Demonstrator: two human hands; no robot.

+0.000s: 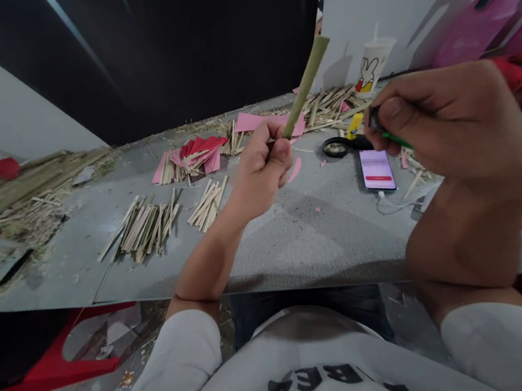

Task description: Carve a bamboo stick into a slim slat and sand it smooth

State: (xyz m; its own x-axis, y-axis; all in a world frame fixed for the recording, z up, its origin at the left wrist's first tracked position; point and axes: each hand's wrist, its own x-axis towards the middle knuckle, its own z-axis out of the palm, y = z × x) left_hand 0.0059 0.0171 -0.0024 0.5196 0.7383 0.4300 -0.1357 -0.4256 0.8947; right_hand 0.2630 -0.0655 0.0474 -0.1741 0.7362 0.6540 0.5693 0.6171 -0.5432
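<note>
My left hand (259,169) pinches the lower end of a flat, pale-green plant strip (307,86), possibly bamboo, which tilts up and to the right above the table. Closer to the camera, my right hand (452,119) is closed around a small dark object with a green part (395,140); the fingers hide most of it, so I cannot tell its kind. The hands are apart. Left of my left hand lie a small pile of thin split sticks (207,204) and a larger pile (147,227).
Below my right hand lies a lit phone (377,170) on a cable, with a black round-ended item (335,147) and a yellow tube (356,125) beyond. A lidded cup (374,65) stands at the back. Red and pink papers (200,154) and a grey table (293,243) are in view.
</note>
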